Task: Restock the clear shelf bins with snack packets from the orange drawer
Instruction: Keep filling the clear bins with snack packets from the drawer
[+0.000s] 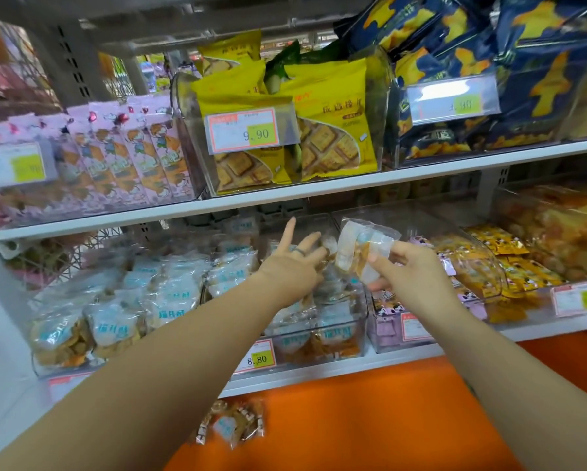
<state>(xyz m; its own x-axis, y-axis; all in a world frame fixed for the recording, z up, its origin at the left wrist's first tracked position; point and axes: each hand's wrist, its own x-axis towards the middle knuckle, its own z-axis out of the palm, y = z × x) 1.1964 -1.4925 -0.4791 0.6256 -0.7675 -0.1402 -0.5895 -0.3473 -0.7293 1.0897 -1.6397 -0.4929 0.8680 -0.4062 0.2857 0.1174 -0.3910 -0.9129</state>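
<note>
My right hand [411,270] pinches a clear snack packet [361,251] with a pale blue label and brown snacks inside, held tilted above the middle clear bin [360,321] on the lower shelf. My left hand [294,266], fingers spread and straight, reaches into that same bin and touches the packets piled there. The bin holds several of the same pale blue packets. Below the shelf lies the orange drawer [370,419] with one loose packet [231,424] on it.
A clear bin [47,365] full of the same packets stands to the left. To the right are bins of purple and yellow-orange packets [509,263]. The upper shelf [319,193] carries pink, yellow and dark blue snack bags close above my hands.
</note>
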